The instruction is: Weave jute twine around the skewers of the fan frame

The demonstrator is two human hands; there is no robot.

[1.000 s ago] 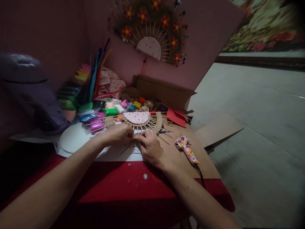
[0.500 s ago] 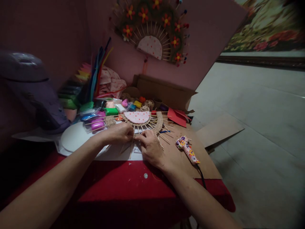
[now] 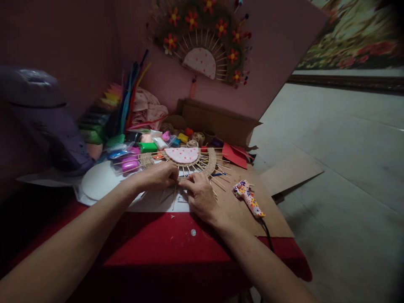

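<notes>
On the table lies a half-round piece of thin wooden sticks fanning out from a pink dotted fabric half-circle [image 3: 182, 155]. A band of twine [image 3: 211, 163] is woven through the sticks on the right, and another stretch on the left. My left hand [image 3: 162, 174] is closed with its fingertips at the band's near edge. Close beside it, my right hand [image 3: 202, 194] pinches at the same near part of the twine band. Both hands cover the spot where they work, and the exact strand between the fingers is hard to make out.
A flower-patterned glue gun [image 3: 248, 198] lies on the cardboard [image 3: 277, 223] to the right, its cord running off the front edge. Bright clay packets [image 3: 147, 147] and a twine ball [image 3: 198, 138] sit behind. At left stand a white disc [image 3: 101, 181] and a purple container [image 3: 47, 122].
Both hands stay at the near part of the twine band, with barely any finger movement. The whole view has shifted very slightly.
</notes>
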